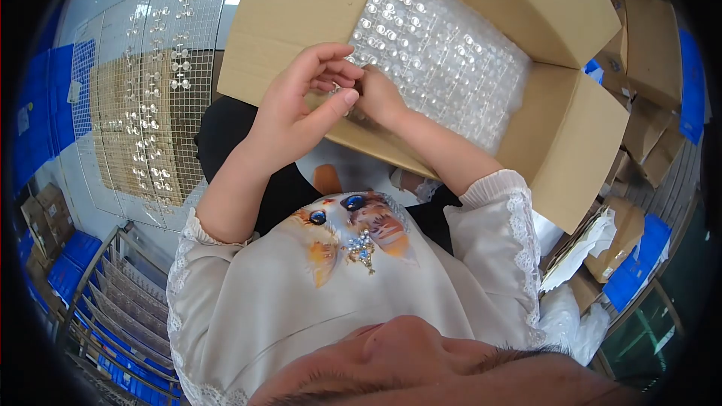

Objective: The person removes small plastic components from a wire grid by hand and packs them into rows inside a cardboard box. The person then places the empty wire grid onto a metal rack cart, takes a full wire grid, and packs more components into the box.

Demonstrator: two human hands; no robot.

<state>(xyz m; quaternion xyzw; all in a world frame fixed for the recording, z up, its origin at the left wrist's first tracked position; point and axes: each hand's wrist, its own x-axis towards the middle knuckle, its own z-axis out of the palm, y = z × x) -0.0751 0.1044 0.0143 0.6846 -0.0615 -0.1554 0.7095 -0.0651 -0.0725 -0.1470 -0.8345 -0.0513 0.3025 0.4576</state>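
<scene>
Over the near left edge of the cardboard box (pixel 519 131), my two hands are close together. My left hand (pixel 301 98) has loosely curled fingers, with the thumb held apart from them. A small shiny clear bit shows in its curl, too small to name. Beside it, my right hand (pixel 380 98) is closed in a pinch, and its fingertips are partly hidden. Inside the box lies a layer of clear round pieces (pixel 391 15) joined in rows by thin stems, with clear bubble wrap (pixel 481 68) on the right part.
To the left stands a wire mesh rack (pixel 199 26) bearing several clear round pieces (pixel 150 90). A metal-framed cart (pixel 124 293) with stacked trays is at lower left. Brown cartons (pixel 650 53) and blue bins (pixel 635 263) line the right side. The box's flaps (pixel 301 0) are spread outward.
</scene>
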